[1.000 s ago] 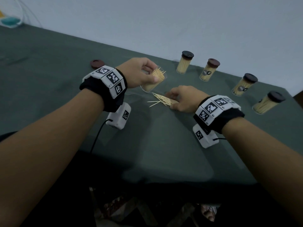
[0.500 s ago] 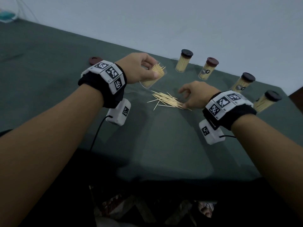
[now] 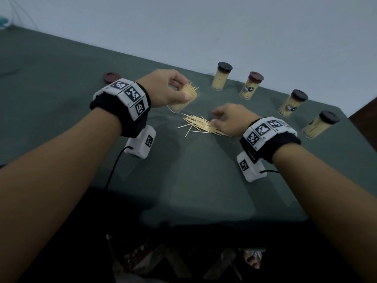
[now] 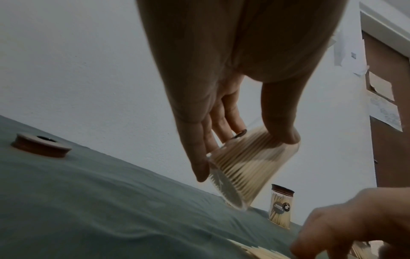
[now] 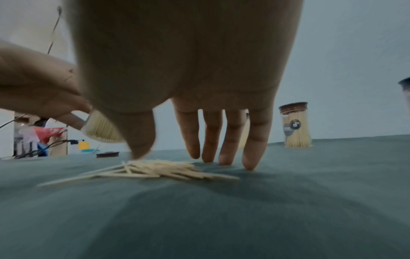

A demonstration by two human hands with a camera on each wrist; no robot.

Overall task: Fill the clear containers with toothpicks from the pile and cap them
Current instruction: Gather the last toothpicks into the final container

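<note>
Your left hand (image 3: 170, 89) grips a tilted clear container (image 3: 183, 99) packed with toothpicks, thumb on one side and fingers on the other, its base near the green tabletop (image 3: 183, 180). Your right hand (image 3: 228, 119) reaches down with straight, spread fingers onto the toothpick pile (image 3: 201, 125) at 5 o'clock of the container. Four capped containers (image 3: 221, 76) line the far edge toward 2 o'clock under a pale wall (image 3: 204, 27), and a loose brown cap (image 3: 111, 77) lies at 10 o'clock.
</note>
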